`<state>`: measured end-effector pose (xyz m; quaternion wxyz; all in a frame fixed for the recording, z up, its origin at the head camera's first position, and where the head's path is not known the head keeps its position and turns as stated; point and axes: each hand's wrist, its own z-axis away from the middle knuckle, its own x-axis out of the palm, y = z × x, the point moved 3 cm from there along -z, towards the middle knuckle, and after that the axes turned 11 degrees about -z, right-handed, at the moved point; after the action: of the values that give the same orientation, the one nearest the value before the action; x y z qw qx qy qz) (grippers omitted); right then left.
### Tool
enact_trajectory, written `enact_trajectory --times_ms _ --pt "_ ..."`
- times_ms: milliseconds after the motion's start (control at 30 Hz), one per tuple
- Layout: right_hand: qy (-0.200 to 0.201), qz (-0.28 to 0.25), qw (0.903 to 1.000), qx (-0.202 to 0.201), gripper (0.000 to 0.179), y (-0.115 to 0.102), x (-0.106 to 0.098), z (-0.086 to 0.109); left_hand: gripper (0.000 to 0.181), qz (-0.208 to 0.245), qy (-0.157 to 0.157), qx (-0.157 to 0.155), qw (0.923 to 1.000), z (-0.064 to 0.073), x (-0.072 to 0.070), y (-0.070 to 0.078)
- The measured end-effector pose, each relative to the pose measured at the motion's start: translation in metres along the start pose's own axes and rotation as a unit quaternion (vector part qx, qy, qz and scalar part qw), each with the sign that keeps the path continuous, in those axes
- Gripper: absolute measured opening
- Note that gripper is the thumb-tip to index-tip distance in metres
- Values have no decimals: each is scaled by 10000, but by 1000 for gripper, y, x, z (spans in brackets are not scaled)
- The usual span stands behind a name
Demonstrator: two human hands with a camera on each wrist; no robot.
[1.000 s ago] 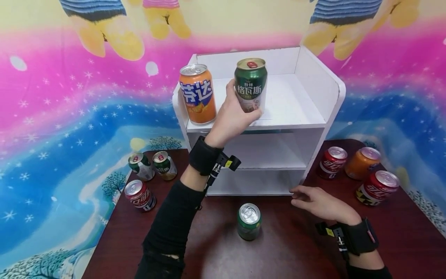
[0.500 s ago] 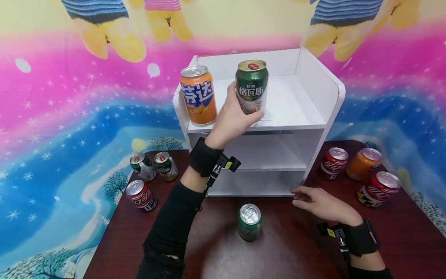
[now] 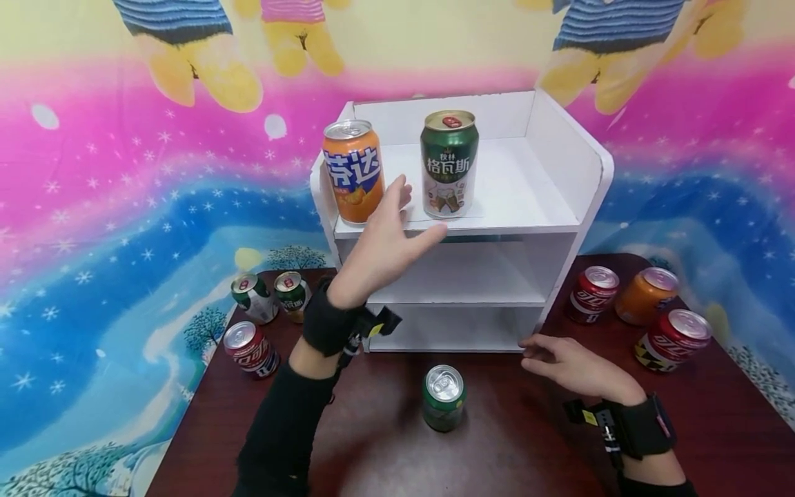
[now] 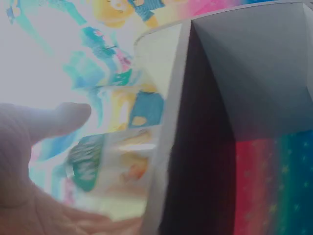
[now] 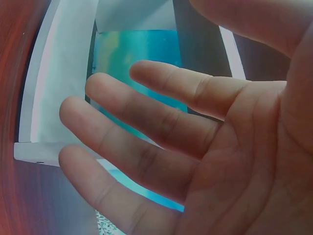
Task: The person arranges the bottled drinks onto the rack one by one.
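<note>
A green-and-white can (image 3: 450,166) stands upright on the top level of the white shelf (image 3: 518,228), right of an orange soda can (image 3: 352,172). My left hand (image 3: 386,238) is just in front of these two, thumb and fingers spread, with nothing in it. In the left wrist view the same green-and-white can (image 4: 115,159) shows past my thumb, apart from it. My right hand (image 3: 568,362) is by the lower right front corner of the shelf, holding nothing; in the right wrist view its fingers (image 5: 166,125) are extended.
A green can (image 3: 444,399) stands on the dark red table (image 3: 385,449) before the shelf. At left are two green-and-white cans (image 3: 253,298) and a red can (image 3: 251,350). On the right are two red cans (image 3: 673,340) and an orange can (image 3: 647,297).
My left hand has let go of the green-and-white can and drawn back down and to the left. The can stays on the top shelf. My right hand has hardly moved.
</note>
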<state>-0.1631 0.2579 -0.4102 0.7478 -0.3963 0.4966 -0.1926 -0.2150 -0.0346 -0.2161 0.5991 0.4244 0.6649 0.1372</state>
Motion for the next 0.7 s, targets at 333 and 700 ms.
enact_trajectory --times_ms 333,700 --pt "183 2 9998 -118 49 10 -10 5 35 -414 -423 1290 9899 76 -15 -58" --pt "337 -104 9993 84 48 23 -20 6 36 -687 -1290 541 9878 107 1 -146"
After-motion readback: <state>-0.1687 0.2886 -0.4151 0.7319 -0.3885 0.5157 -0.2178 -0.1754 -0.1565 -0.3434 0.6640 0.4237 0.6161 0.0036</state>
